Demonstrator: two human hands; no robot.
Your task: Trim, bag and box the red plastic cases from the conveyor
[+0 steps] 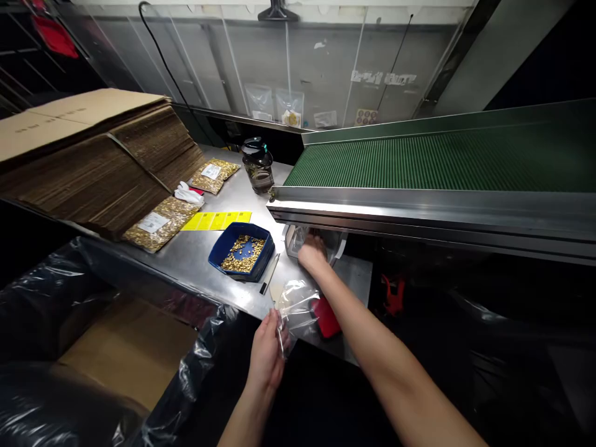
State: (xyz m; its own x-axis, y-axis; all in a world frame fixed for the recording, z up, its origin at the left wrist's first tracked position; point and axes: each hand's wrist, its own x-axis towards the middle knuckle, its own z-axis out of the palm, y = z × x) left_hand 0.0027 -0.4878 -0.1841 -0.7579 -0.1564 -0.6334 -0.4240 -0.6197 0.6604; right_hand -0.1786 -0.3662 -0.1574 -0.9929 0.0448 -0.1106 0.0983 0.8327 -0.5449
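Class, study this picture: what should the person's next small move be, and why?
Probably lift the right hand out of the container and bring it to the clear bag, since that hand reaches into the container while the left hand holds the bag.

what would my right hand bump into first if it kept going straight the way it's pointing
Probably the clear plastic inside the bin that your right hand reaches into, then perhaps the bin's wall. Depth is unclear; your fingertips may already touch the plastic.

Clear plastic bag (297,303) (crinkled) in left fingers (270,323)
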